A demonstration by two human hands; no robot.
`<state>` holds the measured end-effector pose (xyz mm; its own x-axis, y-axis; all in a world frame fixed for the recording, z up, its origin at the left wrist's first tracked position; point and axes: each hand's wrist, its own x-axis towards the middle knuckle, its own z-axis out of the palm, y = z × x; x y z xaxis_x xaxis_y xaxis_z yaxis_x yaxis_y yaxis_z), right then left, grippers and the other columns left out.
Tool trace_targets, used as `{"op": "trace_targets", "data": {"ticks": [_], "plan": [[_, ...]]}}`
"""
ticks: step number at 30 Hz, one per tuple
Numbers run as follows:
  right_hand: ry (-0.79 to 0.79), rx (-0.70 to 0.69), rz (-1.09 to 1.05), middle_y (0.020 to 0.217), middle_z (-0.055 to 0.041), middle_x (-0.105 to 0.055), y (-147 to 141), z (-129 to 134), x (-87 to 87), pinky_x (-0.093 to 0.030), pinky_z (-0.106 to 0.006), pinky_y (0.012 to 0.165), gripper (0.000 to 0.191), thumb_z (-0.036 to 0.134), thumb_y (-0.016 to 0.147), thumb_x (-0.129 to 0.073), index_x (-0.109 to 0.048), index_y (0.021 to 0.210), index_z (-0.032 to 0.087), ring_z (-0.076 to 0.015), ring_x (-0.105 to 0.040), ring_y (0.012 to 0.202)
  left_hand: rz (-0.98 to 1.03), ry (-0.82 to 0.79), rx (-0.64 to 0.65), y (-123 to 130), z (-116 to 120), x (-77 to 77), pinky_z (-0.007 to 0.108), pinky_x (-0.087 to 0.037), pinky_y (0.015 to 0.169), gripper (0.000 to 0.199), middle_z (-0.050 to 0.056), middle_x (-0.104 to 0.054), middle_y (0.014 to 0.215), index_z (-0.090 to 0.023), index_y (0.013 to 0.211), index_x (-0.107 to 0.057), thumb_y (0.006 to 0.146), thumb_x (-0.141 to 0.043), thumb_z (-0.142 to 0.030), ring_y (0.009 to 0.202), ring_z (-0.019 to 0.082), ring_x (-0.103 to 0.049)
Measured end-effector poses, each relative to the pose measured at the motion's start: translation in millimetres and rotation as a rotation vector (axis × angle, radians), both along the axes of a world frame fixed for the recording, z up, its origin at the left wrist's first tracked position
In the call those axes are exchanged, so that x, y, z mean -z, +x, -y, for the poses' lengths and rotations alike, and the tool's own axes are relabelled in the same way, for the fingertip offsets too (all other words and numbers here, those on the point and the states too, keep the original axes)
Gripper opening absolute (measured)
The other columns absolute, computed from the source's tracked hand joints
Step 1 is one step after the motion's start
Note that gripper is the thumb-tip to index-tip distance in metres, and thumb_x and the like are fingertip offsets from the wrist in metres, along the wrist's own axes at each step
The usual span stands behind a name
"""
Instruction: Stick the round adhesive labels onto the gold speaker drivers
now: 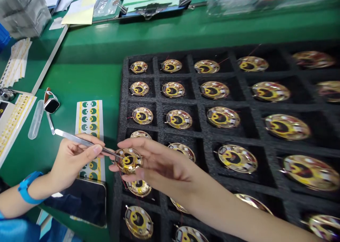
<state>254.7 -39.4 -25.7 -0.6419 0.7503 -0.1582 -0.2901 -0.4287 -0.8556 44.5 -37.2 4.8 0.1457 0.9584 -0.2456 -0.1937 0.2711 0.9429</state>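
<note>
My left hand [70, 157], with a blue band at the wrist, holds metal tweezers [77, 138] between thumb and fingers. The tweezers' tips touch the face of a round gold part [129, 161] with a yellow and black centre. My right hand [164, 164] grips that part by its edge, fingers above and thumb below, over the left side of a black foam tray [122, 107]. Thin red wire hangs from the part's lower left. Similar gold parts [179, 119] lie in the tray's compartments, some hidden beneath my right hand and forearm.
Left of the tray lie a sticker sheet [89, 120], a dark phone [85, 201], a watch [51, 105] and a clear plastic case [36, 120]. A clipboard [156, 8] and papers [81, 10] are at the back; more sticker strips [16, 121] lie far left.
</note>
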Motion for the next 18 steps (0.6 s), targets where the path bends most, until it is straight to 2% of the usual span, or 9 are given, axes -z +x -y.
{"op": "trace_targets", "data": {"ticks": [9, 12, 18], "plan": [[0.029, 0.039, -0.027, 0.112, 0.0005, -0.064, 0.1, 0.8, 1.1, -0.061, -0.027, 0.084, 0.032, 0.015, 0.093, -0.055, -0.062, 0.118, 0.034, -0.0134, -0.069, 0.096, -0.057, 0.052, 0.002, -1.1, 1.4, 0.2, 0.015, -0.061, 0.068, 0.002, -0.001, -0.079, 0.072, -0.021, 0.084, -0.076, 0.081, -0.075, -0.021, 0.066, 0.011, -0.076], [0.041, 0.041, 0.037, 0.113, -0.0004, -0.065, 0.1, 0.2, 0.1, -0.062, -0.031, 0.084, 0.035, 0.019, 0.092, -0.056, -0.062, 0.123, 0.034, -0.0155, -0.070, 0.093, -0.101, 0.063, -0.020, -1.5, 1.5, 0.3, 0.016, -0.061, 0.067, 0.003, 0.000, -0.079, 0.073, -0.020, 0.084, -0.076, 0.081, -0.076, -0.022, 0.066, 0.013, -0.076], [0.044, 0.035, 0.166, 0.102, -0.0027, -0.072, 0.8, 0.5, 0.8, -0.062, -0.040, 0.087, 0.037, 0.031, 0.089, -0.062, -0.064, 0.126, 0.034, -0.0225, -0.071, 0.092, -0.215, 0.109, -0.068, -0.7, 4.9, 0.3, 0.022, -0.064, 0.064, 0.007, 0.002, -0.079, 0.074, -0.019, 0.081, -0.076, 0.079, -0.078, -0.025, 0.067, 0.017, -0.076]]}}
